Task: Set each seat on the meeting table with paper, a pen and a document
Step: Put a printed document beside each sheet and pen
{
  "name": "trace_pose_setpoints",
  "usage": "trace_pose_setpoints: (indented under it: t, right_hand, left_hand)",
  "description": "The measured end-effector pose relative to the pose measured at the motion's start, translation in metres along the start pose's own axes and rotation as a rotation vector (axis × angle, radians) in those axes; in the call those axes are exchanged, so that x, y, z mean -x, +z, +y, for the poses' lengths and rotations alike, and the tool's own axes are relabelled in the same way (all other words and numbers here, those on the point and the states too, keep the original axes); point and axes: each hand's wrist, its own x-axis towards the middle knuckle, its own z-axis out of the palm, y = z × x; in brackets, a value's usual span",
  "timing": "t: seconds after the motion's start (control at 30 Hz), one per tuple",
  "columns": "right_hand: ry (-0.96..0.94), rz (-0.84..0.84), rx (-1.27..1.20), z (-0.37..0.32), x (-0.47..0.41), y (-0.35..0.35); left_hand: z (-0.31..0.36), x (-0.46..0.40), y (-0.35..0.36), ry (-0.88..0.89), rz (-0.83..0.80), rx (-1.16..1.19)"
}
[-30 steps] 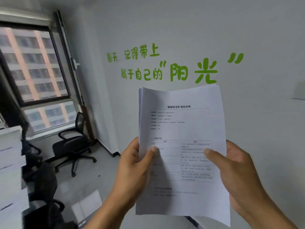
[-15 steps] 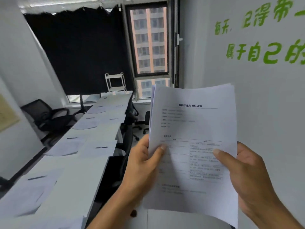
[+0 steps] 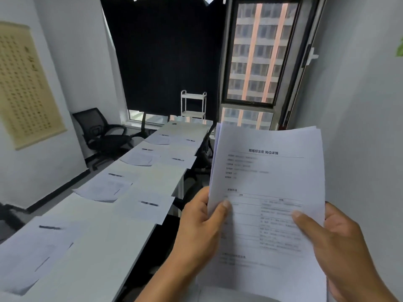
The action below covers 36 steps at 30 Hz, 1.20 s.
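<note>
1. Left hand and right hand both pinch the stack of documents, thumbs on top, upright off the table's right edge.
2. Papers with pens lie along both long edges.
3. Risk: the sheets cling, so peeling 1 may drag 2 or spill the stack.
4. Risk: a dropped sheet could nudge a pen off.

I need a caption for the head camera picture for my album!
Both hands, left and right, hold a stack of documents beside a long table set with papers and pens.
</note>
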Motion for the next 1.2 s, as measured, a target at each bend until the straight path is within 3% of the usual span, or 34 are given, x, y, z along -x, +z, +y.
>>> trace_pose_setpoints:
  t: [0.47,0.83,1.2]
  right_hand:
    - [0.050,-0.271,-0.019,0.035,-0.217,0.104]
    - [0.157,-0.559,0.041,0.081,-0.445,0.174]
    - [0.242,-0.813,0.214,0.131,-0.546,0.334]
  left_hand:
    - [-0.066,-0.170,-0.021,-0.111,0.209,-0.053]
    - [-0.156,-0.332,0.015,-0.225,0.465,-0.092]
    - [-0.234,-0.414,-0.057,-0.385,0.752,-0.096]
